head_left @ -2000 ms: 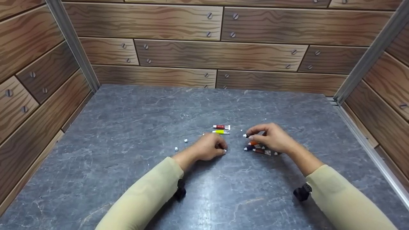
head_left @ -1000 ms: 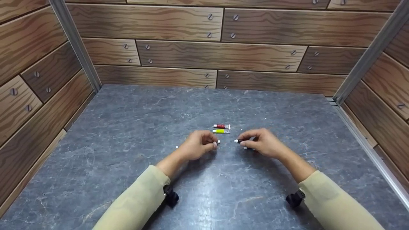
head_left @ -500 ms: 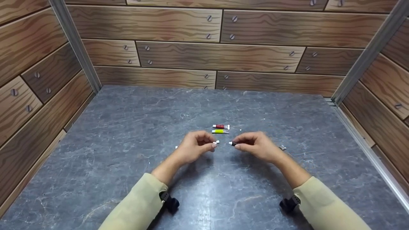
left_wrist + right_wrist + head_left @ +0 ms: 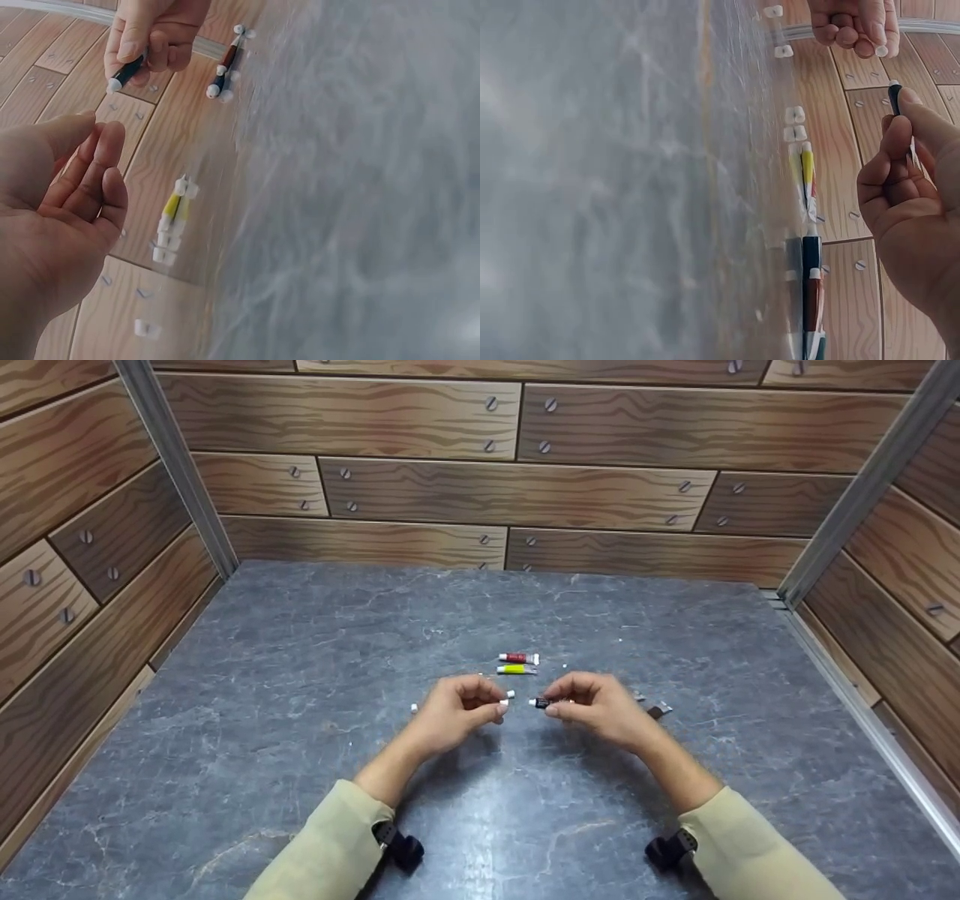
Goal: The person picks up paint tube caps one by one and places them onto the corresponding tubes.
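Between its thumb and fingertips, my left hand pinches a small white cap, which the left wrist view hides. My right hand grips a dark paint tube whose white end points at the left hand. A short gap separates the cap from the tube. Just behind the left fingertips lies another white cap on the table. Farther back, a red paint tube and a yellow paint tube lie side by side. A brown paint tube is partly covered by the right hand.
Left of the left hand, a loose white cap lies on the grey marbled table. Dark and brown tubes lie together in the right wrist view. Wood-patterned walls stand at the back and sides.
My right hand has brought the dark tube leftward from the other tubes. My left hand has drawn back a little left, holding the cap, and the two hands now face each other.
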`<action>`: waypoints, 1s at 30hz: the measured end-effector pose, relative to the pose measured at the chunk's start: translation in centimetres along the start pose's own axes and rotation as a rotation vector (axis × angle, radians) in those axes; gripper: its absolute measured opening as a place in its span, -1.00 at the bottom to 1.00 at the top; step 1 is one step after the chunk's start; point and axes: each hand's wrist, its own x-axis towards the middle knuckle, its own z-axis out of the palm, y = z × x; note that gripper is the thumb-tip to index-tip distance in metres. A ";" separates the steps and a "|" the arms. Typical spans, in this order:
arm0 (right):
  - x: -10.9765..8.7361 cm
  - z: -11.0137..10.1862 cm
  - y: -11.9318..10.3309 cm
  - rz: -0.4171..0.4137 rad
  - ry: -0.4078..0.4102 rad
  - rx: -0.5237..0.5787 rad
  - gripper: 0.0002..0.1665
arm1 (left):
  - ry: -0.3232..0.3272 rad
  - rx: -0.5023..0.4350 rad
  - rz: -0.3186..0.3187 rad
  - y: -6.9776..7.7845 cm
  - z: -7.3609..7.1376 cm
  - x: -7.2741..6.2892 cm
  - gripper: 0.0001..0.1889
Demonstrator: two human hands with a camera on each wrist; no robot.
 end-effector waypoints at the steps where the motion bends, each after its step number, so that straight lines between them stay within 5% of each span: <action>1: 0.0 0.1 0.0 -0.001 0.010 0.012 -0.75 | 0.003 0.003 0.000 0.0 0.0 0.0 -0.82; 12: -0.3 0.7 0.2 -0.026 0.082 0.135 -0.76 | 0.009 -0.031 0.014 -0.1 0.3 -0.3 -0.81; 30: -1.2 0.9 0.7 -0.064 0.007 0.200 -0.66 | -0.009 -0.048 0.008 -0.1 0.9 -0.7 -0.79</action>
